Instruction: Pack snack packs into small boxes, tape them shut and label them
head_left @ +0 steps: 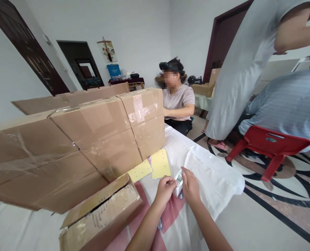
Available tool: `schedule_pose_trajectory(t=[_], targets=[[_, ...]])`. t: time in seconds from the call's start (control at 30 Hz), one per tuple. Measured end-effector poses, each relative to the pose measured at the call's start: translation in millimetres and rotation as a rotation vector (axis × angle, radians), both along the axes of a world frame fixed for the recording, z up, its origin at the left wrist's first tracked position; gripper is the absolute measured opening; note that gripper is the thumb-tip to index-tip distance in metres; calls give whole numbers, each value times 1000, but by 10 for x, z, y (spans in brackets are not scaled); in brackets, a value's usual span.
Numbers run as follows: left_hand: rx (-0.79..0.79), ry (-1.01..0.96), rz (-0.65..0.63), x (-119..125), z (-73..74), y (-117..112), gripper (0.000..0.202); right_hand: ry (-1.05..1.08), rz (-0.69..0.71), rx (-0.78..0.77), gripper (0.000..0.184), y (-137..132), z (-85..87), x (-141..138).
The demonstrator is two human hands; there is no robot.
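A small white box-like object (178,188) with a greyish-green patch on top sits between my two hands, low over the table. My left hand (165,188) is closed, its thumb and forefinger pinched at the box's left edge. Along the right side of the box, my right hand (190,185) presses its fingers and thumb against it. What the box contains is too small to make out. A tiny pale blue piece (181,196) shows just below it. Beyond my hands lie yellow dotted sheets (161,164), one of them with a wavy edge.
Stacked, taped cardboard boxes (97,136) wall off the left side. A long carton (102,216) with a gap in its top stands nearer. White cloth (204,174) covers the table. Across sits a person (179,97); two others are at right, near a red chair (272,139).
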State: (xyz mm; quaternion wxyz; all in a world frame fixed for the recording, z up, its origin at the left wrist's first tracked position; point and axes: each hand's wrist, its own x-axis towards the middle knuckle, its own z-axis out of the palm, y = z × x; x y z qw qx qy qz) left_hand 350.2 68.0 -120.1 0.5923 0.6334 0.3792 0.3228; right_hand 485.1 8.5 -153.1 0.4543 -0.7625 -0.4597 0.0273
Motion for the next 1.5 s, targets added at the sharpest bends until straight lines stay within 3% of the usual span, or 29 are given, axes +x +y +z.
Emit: schedule_pose_trajectory(t=[0.17, 0.47, 0.63, 0.83, 1.13, 1.5], targets=[[-27, -42, 53, -45, 53, -94, 19, -75, 8, -37, 51, 2, -1, -15], [-6, -18, -8, -165, 224, -87, 15, -96, 14, -87, 49, 12, 15, -27], [-94, -42, -42, -285, 169, -158, 18, -106, 15, -85, 53, -12, 39, -36], [-228, -64, 4, -371, 37, -268, 13, -64, 15, -116, 61, -4, 90, -86], [-271, -31, 37, -475, 191, -285, 10, -42, 19, -127, 60, -10, 97, -91], [-276, 14, 68, -449, 84, -243, 32, -66, 13, -128, 60, 5, 89, -85]])
